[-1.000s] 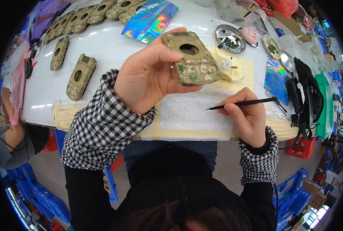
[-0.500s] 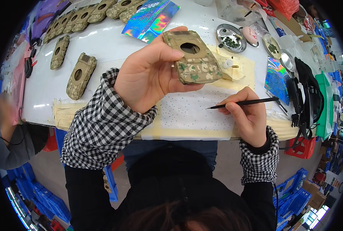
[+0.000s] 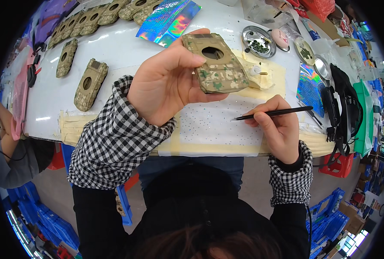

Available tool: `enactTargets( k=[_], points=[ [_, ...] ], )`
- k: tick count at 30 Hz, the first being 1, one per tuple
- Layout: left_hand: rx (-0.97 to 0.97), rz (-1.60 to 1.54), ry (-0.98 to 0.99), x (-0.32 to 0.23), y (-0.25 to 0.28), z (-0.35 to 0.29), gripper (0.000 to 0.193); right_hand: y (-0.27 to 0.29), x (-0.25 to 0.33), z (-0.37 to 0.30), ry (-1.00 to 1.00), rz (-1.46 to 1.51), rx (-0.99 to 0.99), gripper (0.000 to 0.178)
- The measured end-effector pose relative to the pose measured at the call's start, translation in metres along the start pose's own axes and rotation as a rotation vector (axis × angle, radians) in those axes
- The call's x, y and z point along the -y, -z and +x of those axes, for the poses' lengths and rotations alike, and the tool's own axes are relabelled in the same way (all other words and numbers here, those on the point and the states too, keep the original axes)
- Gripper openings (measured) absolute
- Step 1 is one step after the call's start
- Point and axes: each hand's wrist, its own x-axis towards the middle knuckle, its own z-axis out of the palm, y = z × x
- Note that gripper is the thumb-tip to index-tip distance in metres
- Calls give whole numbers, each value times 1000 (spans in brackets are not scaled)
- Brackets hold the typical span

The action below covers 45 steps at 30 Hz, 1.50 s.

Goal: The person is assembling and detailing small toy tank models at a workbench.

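Note:
In my left hand (image 3: 168,75) is a toy tank hull (image 3: 220,73) in tan and green pixel camouflage, gripped between thumb and fingers, its round hole facing up. My right hand (image 3: 278,127) pinches a slim black pen-like tool (image 3: 282,112) with a fine pointed tip; whether it is a brush or tweezers I cannot tell. The tip is just above a white sheet (image 3: 209,149) scattered with tiny coloured specks, apart from the hull. Two similar tank hulls (image 3: 90,85) (image 3: 67,58) rest on the table to the left.
More camouflage hulls (image 3: 88,21) line the far left edge. A shiny holographic sheet (image 3: 168,21) lies near them. On the right are a round metal dish (image 3: 259,42) of dark green bits, a small white bottle (image 3: 256,71), a black bag (image 3: 345,99) and a green tray (image 3: 363,118). A co-worker's arm (image 3: 8,138) shows at left.
Both hands stay almost still, with the hull and the black tool shifted only slightly. At the far left, the co-worker's arm has moved.

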Motion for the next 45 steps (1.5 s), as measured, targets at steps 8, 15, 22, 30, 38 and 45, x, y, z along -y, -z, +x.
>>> enactTargets(
  k=[8, 15, 22, 30, 38, 45],
  points=[
    [-8, 13, 2, -1, -1, 0, 55, 0, -1, 1, -6, -26, 8, 10],
    [-3, 28, 0, -1, -1, 0, 55, 0, 0, 1, -7, -26, 11, 10],
    [-10, 25, 2, 0, -1, 0, 56, 0, 1, 0, -17, -15, -3, 10],
    [-11, 45, 4, -1, -2, 0, 56, 2, 0, -1, -3, 36, -44, 11],
    [-81, 57, 22, 0, -6, 0, 58, 16, 43, 11, 275, 26, -180, 12],
    [-85, 69, 53, -6, -12, -3, 60, -2, 80, 44, 469, -252, -20, 22]
  ],
)
